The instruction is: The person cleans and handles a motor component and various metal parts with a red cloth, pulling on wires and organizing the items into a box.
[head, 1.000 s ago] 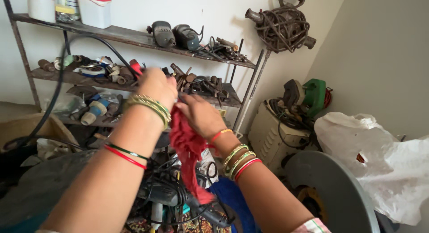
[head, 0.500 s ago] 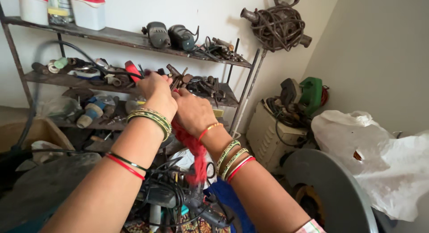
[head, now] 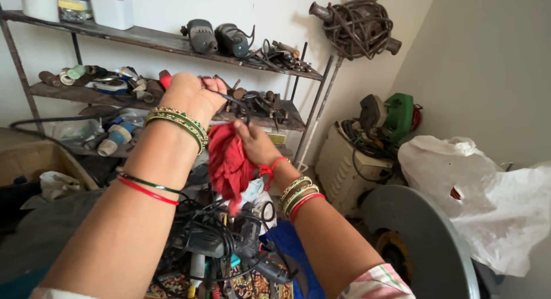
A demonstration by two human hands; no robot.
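One red cloth, crumpled, hangs betw. both hands: right hand grips its top edge; left hand, fist closed on thin black cable, just above.

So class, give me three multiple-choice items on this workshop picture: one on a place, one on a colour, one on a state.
1. Where is the coil of cable?
A high on the wall
B on the floor
C in the cardboard box

2. What colour is the rag?
A blue
B red
C white

3. How is the rag?
A folded on the shelf
B lying on the floor
C hanging from the hands

Answers: 1 A, it hangs near the corner above the shelf; 2 B, plainly red; 3 C, the left hand and right hand hold it up.
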